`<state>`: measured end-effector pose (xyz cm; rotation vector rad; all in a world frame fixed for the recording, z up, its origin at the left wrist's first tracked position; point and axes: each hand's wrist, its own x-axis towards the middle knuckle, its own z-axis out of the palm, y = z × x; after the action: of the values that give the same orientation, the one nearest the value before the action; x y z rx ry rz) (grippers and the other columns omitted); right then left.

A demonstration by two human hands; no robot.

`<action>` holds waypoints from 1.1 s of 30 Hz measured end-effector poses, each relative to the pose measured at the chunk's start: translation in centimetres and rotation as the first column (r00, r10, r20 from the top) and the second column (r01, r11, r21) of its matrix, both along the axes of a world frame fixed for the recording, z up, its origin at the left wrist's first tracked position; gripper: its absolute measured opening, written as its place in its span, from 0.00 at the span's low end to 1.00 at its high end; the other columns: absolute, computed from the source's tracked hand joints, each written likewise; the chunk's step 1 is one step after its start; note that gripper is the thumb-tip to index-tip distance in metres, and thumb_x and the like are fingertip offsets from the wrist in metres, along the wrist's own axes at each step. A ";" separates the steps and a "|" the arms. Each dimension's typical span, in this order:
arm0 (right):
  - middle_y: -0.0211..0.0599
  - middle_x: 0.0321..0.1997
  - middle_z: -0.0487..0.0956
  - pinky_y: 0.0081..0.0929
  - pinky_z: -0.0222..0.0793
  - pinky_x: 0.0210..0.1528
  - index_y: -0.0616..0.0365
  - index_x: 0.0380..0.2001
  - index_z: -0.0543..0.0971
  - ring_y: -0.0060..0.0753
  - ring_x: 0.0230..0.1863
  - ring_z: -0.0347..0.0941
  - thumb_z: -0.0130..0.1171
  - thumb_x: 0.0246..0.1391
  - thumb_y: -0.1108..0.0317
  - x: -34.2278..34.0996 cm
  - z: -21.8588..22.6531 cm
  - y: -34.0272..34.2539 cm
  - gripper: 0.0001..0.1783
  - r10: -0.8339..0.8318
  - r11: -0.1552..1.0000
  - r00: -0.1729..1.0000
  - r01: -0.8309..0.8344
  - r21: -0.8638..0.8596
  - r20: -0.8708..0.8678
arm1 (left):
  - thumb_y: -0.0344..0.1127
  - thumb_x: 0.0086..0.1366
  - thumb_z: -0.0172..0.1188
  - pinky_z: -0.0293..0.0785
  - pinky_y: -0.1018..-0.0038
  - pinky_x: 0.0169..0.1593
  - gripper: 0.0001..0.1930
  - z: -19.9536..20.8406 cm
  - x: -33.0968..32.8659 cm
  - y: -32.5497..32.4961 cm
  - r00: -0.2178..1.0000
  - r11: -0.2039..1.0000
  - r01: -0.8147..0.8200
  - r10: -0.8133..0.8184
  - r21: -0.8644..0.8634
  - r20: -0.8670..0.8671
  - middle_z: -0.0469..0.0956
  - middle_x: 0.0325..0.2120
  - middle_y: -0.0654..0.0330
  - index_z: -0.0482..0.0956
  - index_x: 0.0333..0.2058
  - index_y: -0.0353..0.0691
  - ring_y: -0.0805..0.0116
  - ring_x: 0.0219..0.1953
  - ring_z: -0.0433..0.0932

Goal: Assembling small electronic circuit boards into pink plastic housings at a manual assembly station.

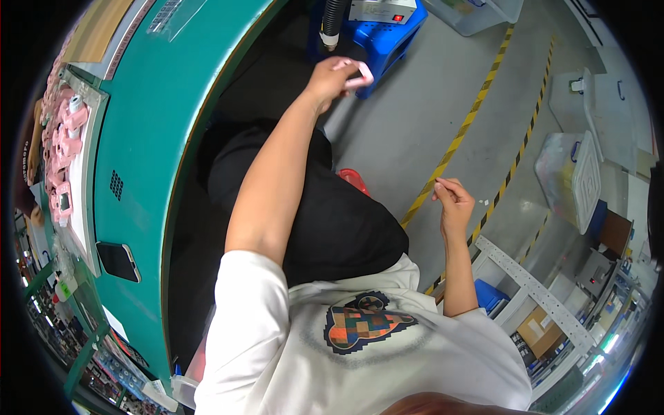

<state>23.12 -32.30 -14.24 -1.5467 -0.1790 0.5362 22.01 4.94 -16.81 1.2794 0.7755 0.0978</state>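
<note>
My left hand (327,84), its arm stretched out ahead, grips a small pink plastic frame (364,77) with an opening in its middle. Just above that hand hangs the tip of a black flexible hose (332,26), apart from the frame. My right hand (454,207) is raised on the right, over the floor. Its thumb and fingers are pinched together, and whatever may be between them is too small to make out.
A blue plastic stool (391,38) carries a pale box with a red switch (382,10). On the left, a green table (142,149) holds a phone (118,261) and a tray of pink parts (66,149). Clear bins (568,181) stand right, beyond yellow-black floor tape (465,131).
</note>
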 end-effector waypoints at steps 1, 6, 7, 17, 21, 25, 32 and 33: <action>0.35 0.37 0.78 0.17 0.70 0.35 0.68 0.38 0.85 0.24 0.30 0.72 0.63 0.55 0.82 0.6 0.3 0.1 0.07 0.002 1.000 1.000 -0.002 -0.006 0.024 | 0.38 0.70 0.59 0.74 0.77 0.33 0.13 1.4 -0.2 -1.4 0.993 0.994 0.114 -0.114 -0.003 -0.038 0.78 0.41 0.56 0.79 0.48 0.38 0.69 0.37 0.76; 0.33 0.34 0.79 0.16 0.67 0.33 0.64 0.35 0.87 0.23 0.30 0.70 0.65 0.52 0.83 3.2 7.9 5.7 0.07 0.228 0.972 0.923 -0.232 -0.024 0.311 | 0.32 0.66 0.55 0.72 0.80 0.33 0.15 11.8 -7.7 -8.4 0.975 0.977 0.141 -0.164 0.159 0.147 0.78 0.42 0.56 0.77 0.51 0.38 0.71 0.36 0.75; 0.33 0.34 0.79 0.16 0.67 0.33 0.64 0.35 0.87 0.23 0.30 0.70 0.65 0.52 0.83 3.4 10.0 7.1 0.07 0.230 0.972 0.924 -0.233 -0.029 0.305 | 0.32 0.66 0.55 0.72 0.80 0.33 0.15 13.1 -9.3 -9.6 0.976 0.978 0.141 -0.163 0.152 0.143 0.78 0.42 0.56 0.77 0.51 0.38 0.71 0.36 0.75; 0.32 0.28 0.78 0.18 0.59 0.24 0.62 0.30 0.87 0.23 0.22 0.64 0.69 0.37 0.85 -2.0 19.5 10.9 0.13 0.490 0.759 0.212 -0.582 -0.294 0.846 | 0.26 0.63 0.56 0.70 0.77 0.41 0.20 16.8 -17.6 -17.3 0.878 0.945 -0.183 0.032 0.272 0.477 0.77 0.41 0.54 0.74 0.55 0.36 0.67 0.36 0.74; 0.31 0.26 0.77 0.18 0.58 0.23 0.62 0.29 0.87 0.23 0.21 0.63 0.69 0.35 0.85 -3.2 20.2 10.3 0.12 0.462 0.778 0.098 -0.523 -0.349 0.881 | 0.24 0.62 0.56 0.70 0.76 0.41 0.20 17.2 -18.1 -18.5 0.848 0.928 -0.244 0.063 0.282 0.526 0.76 0.42 0.53 0.75 0.54 0.34 0.66 0.37 0.74; 0.30 0.26 0.77 0.18 0.58 0.22 0.61 0.29 0.87 0.23 0.21 0.63 0.69 0.36 0.84 -4.3 20.3 9.4 0.12 0.423 0.813 0.096 -0.480 -0.331 0.901 | 0.23 0.62 0.55 0.70 0.76 0.41 0.19 17.4 -18.4 -19.3 0.832 0.906 -0.281 0.066 0.316 0.551 0.76 0.43 0.52 0.75 0.53 0.33 0.65 0.37 0.74; 0.29 0.27 0.77 0.17 0.57 0.22 0.60 0.29 0.87 0.22 0.21 0.62 0.69 0.37 0.84 -5.1 20.7 8.7 0.12 0.458 0.820 0.084 -0.423 -0.384 0.885 | 0.24 0.62 0.55 0.71 0.75 0.41 0.18 17.0 -18.5 -19.6 0.843 0.899 -0.259 0.033 0.352 0.537 0.76 0.43 0.51 0.76 0.52 0.33 0.64 0.37 0.74; 0.29 0.27 0.77 0.17 0.57 0.23 0.59 0.29 0.87 0.22 0.21 0.62 0.69 0.37 0.84 -5.2 20.9 8.7 0.12 0.471 0.817 0.084 -0.418 -0.398 0.878 | 0.24 0.62 0.54 0.71 0.75 0.41 0.18 16.9 -18.5 -19.7 0.841 0.896 -0.262 0.030 0.358 0.541 0.76 0.42 0.51 0.76 0.52 0.33 0.64 0.37 0.74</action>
<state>17.92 -23.62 6.62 -1.6528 -1.7314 -0.0887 3.50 -14.74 0.09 1.4997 0.3788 0.7534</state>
